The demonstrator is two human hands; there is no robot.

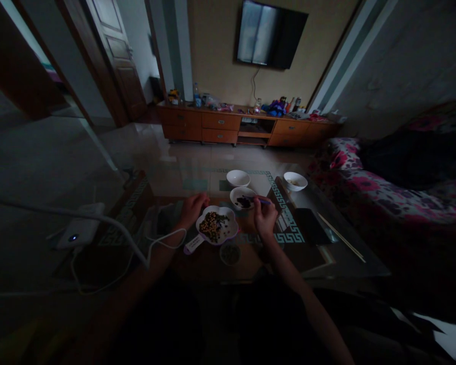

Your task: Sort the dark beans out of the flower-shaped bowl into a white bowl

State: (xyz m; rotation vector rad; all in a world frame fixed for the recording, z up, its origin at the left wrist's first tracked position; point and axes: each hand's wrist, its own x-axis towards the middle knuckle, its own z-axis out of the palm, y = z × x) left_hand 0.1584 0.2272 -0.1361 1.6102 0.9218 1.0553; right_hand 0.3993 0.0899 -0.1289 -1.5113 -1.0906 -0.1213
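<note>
My right hand [265, 215] pinches a thin purple-blue tool [261, 201], its tip over a white bowl [232, 201] with dark, bean-like pieces [244, 202] in it. The dim light hides what kind of tool it is. Left of that bowl, my left hand [196, 207] rests with curled fingers by the upper left rim of a white flower-shaped dish [231, 230]; nothing shows in it. Yellow and green bean-like pieces [212, 225] lie mostly in the dish's left part. A labelled handle or tag [193, 244] sticks out at its lower left.
On the glass table [349, 263] are another white bowl [238, 177] behind, a bowl [295, 181] at right, a small clear dish [230, 254] in front, and chopsticks [342, 237]. A white device [79, 228] with cables is at left. A flowered sofa [387, 192] stands right.
</note>
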